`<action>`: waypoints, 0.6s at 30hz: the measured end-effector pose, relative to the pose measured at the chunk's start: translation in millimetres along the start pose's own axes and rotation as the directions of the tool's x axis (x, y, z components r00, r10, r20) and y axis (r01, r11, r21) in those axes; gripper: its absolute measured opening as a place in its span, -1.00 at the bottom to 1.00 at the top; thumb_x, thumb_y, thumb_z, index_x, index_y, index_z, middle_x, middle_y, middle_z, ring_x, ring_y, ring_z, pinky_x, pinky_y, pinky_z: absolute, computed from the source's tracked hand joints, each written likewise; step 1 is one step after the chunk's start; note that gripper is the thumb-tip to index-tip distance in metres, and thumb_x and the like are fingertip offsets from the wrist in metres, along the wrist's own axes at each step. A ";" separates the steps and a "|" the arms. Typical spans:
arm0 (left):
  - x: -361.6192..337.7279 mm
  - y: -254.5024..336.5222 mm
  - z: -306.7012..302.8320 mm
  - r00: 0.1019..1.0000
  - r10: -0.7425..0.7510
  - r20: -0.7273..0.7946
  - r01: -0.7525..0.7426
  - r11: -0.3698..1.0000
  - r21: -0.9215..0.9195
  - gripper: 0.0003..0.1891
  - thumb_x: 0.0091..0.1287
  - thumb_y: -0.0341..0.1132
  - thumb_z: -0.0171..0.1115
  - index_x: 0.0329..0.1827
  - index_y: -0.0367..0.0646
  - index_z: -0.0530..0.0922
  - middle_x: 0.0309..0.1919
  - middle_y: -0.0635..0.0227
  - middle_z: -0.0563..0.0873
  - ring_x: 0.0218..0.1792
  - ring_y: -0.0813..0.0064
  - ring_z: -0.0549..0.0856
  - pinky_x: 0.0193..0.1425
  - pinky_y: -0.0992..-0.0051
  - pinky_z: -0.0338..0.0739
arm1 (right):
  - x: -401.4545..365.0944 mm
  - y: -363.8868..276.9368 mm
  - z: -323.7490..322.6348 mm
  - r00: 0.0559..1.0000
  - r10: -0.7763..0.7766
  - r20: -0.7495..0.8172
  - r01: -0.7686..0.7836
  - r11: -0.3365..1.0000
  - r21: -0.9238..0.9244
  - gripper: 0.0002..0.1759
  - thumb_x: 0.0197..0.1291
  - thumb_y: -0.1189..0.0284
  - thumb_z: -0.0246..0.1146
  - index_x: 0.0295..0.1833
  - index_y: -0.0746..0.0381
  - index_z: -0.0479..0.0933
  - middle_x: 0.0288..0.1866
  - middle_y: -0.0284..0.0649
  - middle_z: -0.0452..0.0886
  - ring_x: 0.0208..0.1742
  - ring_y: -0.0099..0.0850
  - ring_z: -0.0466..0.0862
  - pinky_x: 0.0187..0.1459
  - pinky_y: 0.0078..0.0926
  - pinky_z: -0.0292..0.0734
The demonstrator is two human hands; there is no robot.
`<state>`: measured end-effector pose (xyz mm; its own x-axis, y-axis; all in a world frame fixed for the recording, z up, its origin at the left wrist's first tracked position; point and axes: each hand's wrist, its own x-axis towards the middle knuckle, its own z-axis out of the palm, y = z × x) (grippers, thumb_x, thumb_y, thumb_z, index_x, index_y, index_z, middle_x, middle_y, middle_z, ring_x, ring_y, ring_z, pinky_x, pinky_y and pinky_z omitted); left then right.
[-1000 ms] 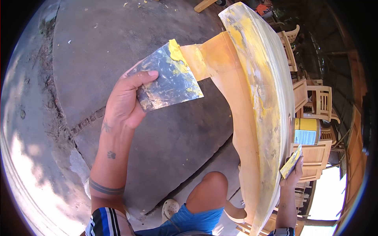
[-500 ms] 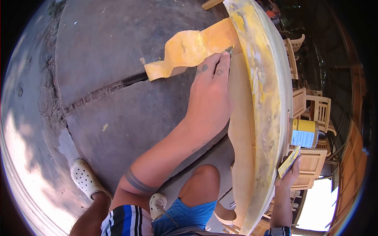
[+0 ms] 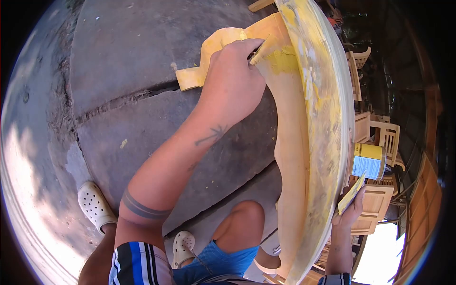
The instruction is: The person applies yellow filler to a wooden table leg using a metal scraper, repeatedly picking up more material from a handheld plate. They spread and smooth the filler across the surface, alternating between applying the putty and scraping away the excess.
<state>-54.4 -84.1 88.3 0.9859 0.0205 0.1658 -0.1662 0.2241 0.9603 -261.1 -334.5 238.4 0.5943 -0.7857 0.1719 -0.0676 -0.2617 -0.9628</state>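
Note:
A long pale wooden piece with a curved face (image 3: 327,142) runs down the view, smeared with yellow filler. Below that face is a wavy-edged wooden panel (image 3: 289,156), joined to a scalloped bracket-like part (image 3: 218,40). My left hand (image 3: 237,71) is closed on a thin, filler-stained scraper (image 3: 260,51) at the corner between panel and bracket. Beside the blade lies a fresh yellow filler patch (image 3: 282,59). On the far side of the curved piece, my right hand (image 3: 350,211) grips a flat plate smeared with yellow filler (image 3: 352,194).
A can with a yellow and white label (image 3: 368,160) stands beyond the plate. Wooden chairs (image 3: 387,137) and a panelled wooden piece (image 3: 373,209) are behind it. Cracked concrete floor (image 3: 142,128) lies below, with my feet in pale clogs (image 3: 96,204).
My left hand has drawn back leftward from the curved piece with the scraper, uncovering a bright yellow filler patch. The right hand has tilted the plate slightly.

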 end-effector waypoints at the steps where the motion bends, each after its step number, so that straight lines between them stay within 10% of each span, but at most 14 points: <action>1: 6.8 0.7 1.7 0.996 -0.076 0.046 0.078 0.996 -0.054 -0.56 0.18 -0.66 -0.07 0.13 -0.36 0.55 -0.27 0.21 0.67 -0.36 0.56 0.55 -0.24 0.53 0.47 | 0.3 -1.0 1.4 1.000 0.002 0.020 -0.002 1.000 0.001 -0.68 0.48 0.15 -0.05 -0.15 0.17 0.42 -0.55 -0.47 0.28 -0.58 -0.68 0.24 -0.62 -0.70 0.11; 8: 11.7 13.7 -7.1 0.948 -0.160 0.275 0.212 0.962 -0.170 -0.52 0.14 -0.67 -0.07 0.14 -0.31 0.58 -0.37 0.39 0.58 -0.44 0.73 0.43 -0.44 0.65 0.32 | 2.3 -2.1 -5.2 0.973 -0.005 0.231 0.000 1.000 0.020 -0.72 0.50 0.18 -0.08 -0.19 0.13 0.33 -0.54 -0.46 0.23 -0.62 -0.70 0.23 -0.66 -0.76 0.13; 11: 10.5 13.8 -6.6 0.938 -0.099 0.333 0.140 0.985 -0.102 -0.50 0.08 -0.69 -0.05 0.12 -0.30 0.58 -0.26 0.28 0.65 -0.34 0.57 0.58 -0.28 0.56 0.48 | -0.1 -4.3 -5.1 0.958 0.008 0.287 -0.015 1.000 0.022 -0.73 0.51 0.19 -0.10 -0.17 0.14 0.31 -0.52 -0.44 0.22 -0.62 -0.70 0.23 -0.66 -0.76 0.14; 14: -8.7 -6.7 10.9 0.921 0.360 0.151 -0.369 0.929 0.038 -0.47 0.02 -0.72 -0.05 0.10 -0.30 0.57 -0.09 0.11 0.67 -0.07 0.28 0.67 0.02 0.41 0.54 | 9.1 -3.5 -18.8 0.927 0.010 0.376 -0.023 0.999 0.031 -0.73 0.50 0.19 -0.10 -0.11 0.15 0.35 -0.43 -0.38 0.34 -0.53 -0.65 0.34 -0.54 -0.73 0.28; 18: -48.7 -8.5 -0.8 0.835 0.224 0.503 -0.196 0.975 -0.110 -0.43 -0.01 -0.78 -0.06 0.13 -0.29 0.53 0.07 0.04 0.62 0.14 0.12 0.59 0.26 0.32 0.43 | 7.4 -2.2 -22.6 0.975 0.037 0.218 -0.031 0.999 -0.032 -0.70 0.49 0.18 -0.09 0.02 0.16 0.39 -0.29 -0.32 0.50 -0.38 -0.58 0.50 -0.33 -0.63 0.46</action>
<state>-101.0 -86.2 71.9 0.7767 -0.4231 0.4666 -0.3528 0.3214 0.8788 -274.6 -352.4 246.5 0.7515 -0.6541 0.0862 -0.1116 -0.2547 -0.9606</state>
